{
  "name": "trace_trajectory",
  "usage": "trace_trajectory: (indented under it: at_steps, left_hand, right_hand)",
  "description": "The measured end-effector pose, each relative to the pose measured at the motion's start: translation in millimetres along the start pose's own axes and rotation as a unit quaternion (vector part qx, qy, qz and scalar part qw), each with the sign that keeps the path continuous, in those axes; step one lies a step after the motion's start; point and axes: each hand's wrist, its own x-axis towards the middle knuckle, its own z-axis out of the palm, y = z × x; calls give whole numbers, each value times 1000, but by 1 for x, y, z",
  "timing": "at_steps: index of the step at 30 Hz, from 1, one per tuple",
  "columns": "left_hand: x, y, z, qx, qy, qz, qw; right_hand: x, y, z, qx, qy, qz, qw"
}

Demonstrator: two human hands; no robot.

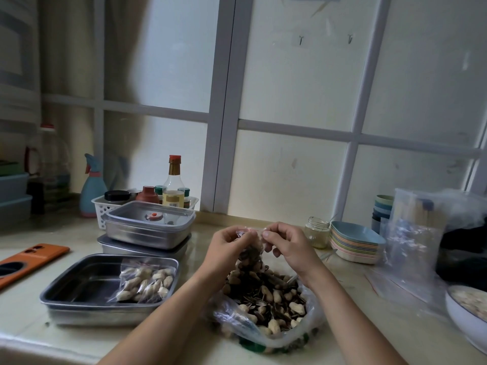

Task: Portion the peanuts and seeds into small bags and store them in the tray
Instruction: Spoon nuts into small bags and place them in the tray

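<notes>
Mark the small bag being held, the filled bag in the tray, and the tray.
small bag [250, 255]: head view, its seed-filled body.
filled bag [145, 281]: head view, the peanuts at its middle.
tray [87, 283]: head view, bare floor left of the filled bag.

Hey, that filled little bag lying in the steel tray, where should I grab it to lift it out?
Pinch the flat zip strip at the far end of the small bag, coming from above. The bag lies flat by the tray's right wall, and its peanut-filled body is lumpy; the strip looks empty and thin, likely the surest hold.
</notes>
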Motion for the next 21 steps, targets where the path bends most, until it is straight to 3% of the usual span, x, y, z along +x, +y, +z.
trace_trajectory:
  at_steps: [21]
  left_hand:
    - [-6,4,3,8,-15,5,1000]
  right_hand:
    - [0,3,0,-26,-8,-10,1000]
